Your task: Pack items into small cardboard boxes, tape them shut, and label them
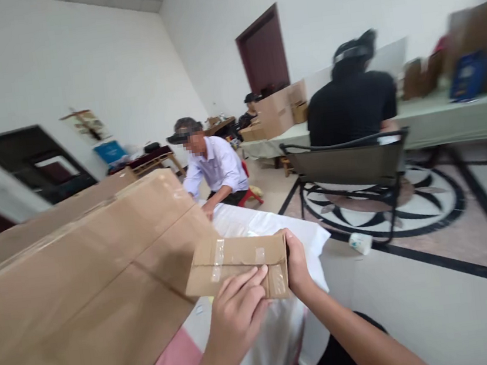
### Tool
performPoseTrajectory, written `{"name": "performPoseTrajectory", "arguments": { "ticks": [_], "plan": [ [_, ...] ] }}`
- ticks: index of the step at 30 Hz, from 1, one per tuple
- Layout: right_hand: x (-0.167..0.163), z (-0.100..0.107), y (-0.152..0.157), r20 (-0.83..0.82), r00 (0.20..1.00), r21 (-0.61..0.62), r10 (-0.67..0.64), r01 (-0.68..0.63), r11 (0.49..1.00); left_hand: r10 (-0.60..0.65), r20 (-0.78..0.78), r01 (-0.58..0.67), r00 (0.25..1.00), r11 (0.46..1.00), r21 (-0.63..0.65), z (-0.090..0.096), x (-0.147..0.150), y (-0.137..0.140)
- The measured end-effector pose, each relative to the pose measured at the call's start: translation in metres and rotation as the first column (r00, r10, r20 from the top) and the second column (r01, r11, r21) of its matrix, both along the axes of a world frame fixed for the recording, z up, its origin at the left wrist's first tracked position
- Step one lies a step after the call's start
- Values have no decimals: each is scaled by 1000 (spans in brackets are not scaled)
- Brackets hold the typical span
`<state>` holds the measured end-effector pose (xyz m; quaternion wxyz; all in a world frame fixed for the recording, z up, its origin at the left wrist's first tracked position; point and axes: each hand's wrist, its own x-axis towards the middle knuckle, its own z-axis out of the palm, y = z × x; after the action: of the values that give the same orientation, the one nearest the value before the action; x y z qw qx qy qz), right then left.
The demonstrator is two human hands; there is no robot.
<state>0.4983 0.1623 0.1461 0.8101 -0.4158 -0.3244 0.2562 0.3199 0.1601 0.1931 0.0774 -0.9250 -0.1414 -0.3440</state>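
Observation:
A small brown cardboard box point(238, 252) with strips of clear tape is held up over the edge of a white-covered table point(270, 222). My left hand point(240, 302) is at its lower edge, with fingers laid across the near face beside a flap seam and others by the bottom edge. Around the box's right end my right hand point(296, 259) is closed, its thumb at the top corner and its other fingers mostly hidden. To the left, a large cardboard panel point(103, 271) stands slanted on the table, close to the small box.
Across the table a person in a light shirt point(219, 165) sits on a red stool. At right, another person in black point(349, 104) sits in a chair point(348, 166) facing a table with cartons point(277, 112). A white roll or cup point(360, 243) lies on the floor.

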Motion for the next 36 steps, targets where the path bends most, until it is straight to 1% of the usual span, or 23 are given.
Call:
{"name": "performPoseTrajectory", "arguments": {
  "ticks": [2,3,4,6,8,9,12,14,16,18,19,20,22,24,25,29,33,36],
  "plan": [
    [38,-6,-4,-6,986,13,-167,167,986,-127,-45,126,991,992,-30,-3,39,22],
    [54,-12,-5,-16,967,4,-255,255,967,-183,-71,179,981,982,-57,-6,58,32],
    [70,-19,-6,-20,942,-15,-335,334,942,-230,-98,221,968,971,-94,-12,77,42],
    [97,-35,-5,-13,887,-67,-462,460,885,-290,-138,265,947,948,-176,-25,110,59],
    [118,-50,2,0,848,-123,-530,526,842,-312,-142,272,940,931,-242,-40,138,73],
    [128,-57,8,4,840,-149,-543,537,830,-311,-134,268,941,926,-265,-46,149,80],
    [149,-72,30,32,854,-228,-519,512,828,-295,-97,252,951,915,-315,-61,170,99],
    [153,-83,43,82,883,-281,-462,466,839,-286,-77,244,955,907,-344,-67,175,115],
    [146,-97,50,141,904,-345,-405,428,836,-275,-60,235,960,900,-367,-70,175,133],
    [131,-112,49,182,913,-424,-365,408,809,-254,-48,217,966,897,-385,-73,171,152],
    [123,-118,46,195,923,-487,-332,385,784,-239,-45,203,970,897,-392,-73,169,161],
    [116,-123,44,211,938,-569,-276,347,746,-224,-45,188,974,898,-398,-73,167,169],
    [106,-128,39,237,963,-732,-126,263,628,-195,-53,157,979,899,-410,-71,163,184],
    [102,-125,40,249,968,-830,-18,222,512,-165,-61,125,984,900,-418,-69,160,196],
    [102,-122,42,251,968,-851,-2,221,477,-147,-61,108,987,901,-421,-68,159,201],
    [97,-113,57,252,966,-884,-51,252,393,-38,-13,30,999,912,-410,-72,154,223],
    [90,-116,64,327,941,-871,-84,335,360,76,29,-60,997,924,-378,-78,144,244],
    [89,-118,63,341,936,-873,-86,349,341,184,13,-167,983,916,-365,-75,134,258]
  ]
}}
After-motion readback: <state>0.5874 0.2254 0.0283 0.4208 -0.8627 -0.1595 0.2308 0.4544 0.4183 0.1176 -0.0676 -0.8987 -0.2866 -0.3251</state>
